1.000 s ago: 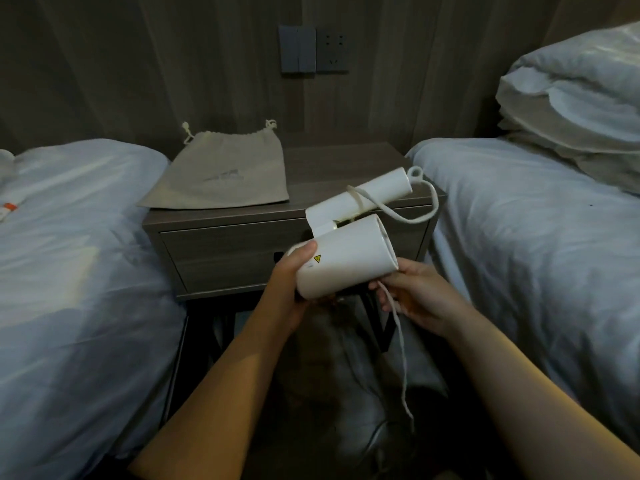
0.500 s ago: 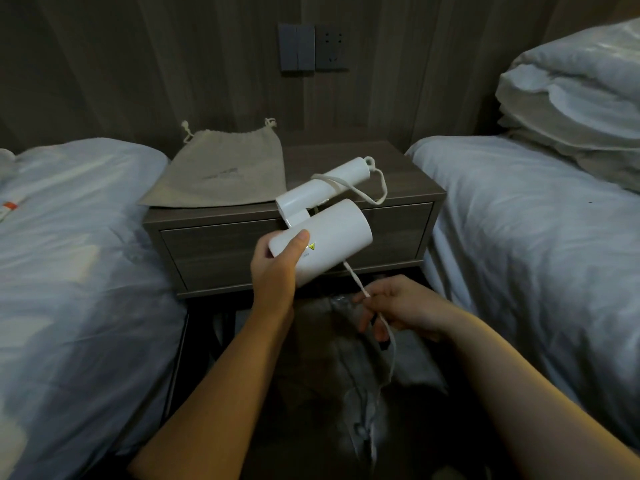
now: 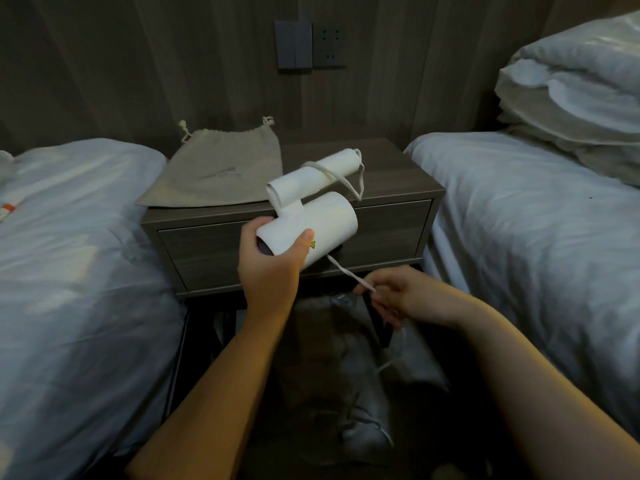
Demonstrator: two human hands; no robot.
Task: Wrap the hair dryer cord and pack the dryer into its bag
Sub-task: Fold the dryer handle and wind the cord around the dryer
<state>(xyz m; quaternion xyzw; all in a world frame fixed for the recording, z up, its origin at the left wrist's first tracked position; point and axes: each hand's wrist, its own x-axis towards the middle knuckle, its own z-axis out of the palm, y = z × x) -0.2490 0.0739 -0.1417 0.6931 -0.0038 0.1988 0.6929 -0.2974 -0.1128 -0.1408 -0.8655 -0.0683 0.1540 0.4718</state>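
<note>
A white hair dryer with its handle folded alongside the barrel is held in front of the nightstand. My left hand grips the rear end of the barrel. The white cord loops around the end of the handle, passes under the barrel and runs down to my right hand, which pinches it below and to the right of the dryer. More cord trails toward the dark floor. A beige drawstring bag lies flat on the left part of the nightstand top.
The dark wooden nightstand with one drawer stands between two beds with white sheets. Pillows are stacked on the right bed. A switch and socket sit on the wall above. Crumpled plastic lies on the floor.
The dryer has moved left and up a little, away from me. My right hand slid down and right along the cord, pulling it taut under the barrel.
</note>
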